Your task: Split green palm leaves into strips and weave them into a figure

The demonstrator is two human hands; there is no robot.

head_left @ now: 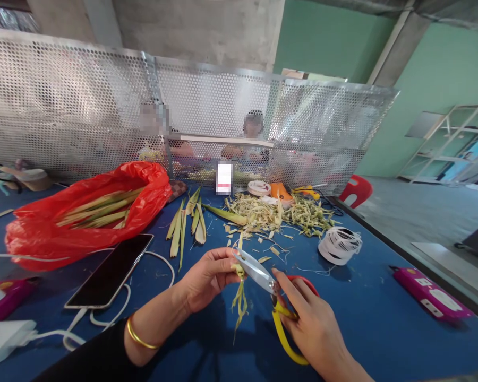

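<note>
Near the middle of the blue table, my left hand (210, 277) pinches a small bundle of pale green plant strips (240, 300), whose thin ends hang below the fingers. My right hand (308, 313) grips scissors (258, 273) with yellow and red handles. Their blades point left and meet the top of the bundle, just beside my left fingertips. Whether the blades are fully closed is hard to tell. Behind the hands lie a heap of shredded strips (258, 212) and several long green leaf pieces (177, 233).
A red plastic bag (35, 228) with long leaves stands at the left, by a phone (111, 273) and white cables. A thread spool (336, 245) and a purple box (430, 294) are at the right. Two people sit behind a perforated metal screen (219, 95).
</note>
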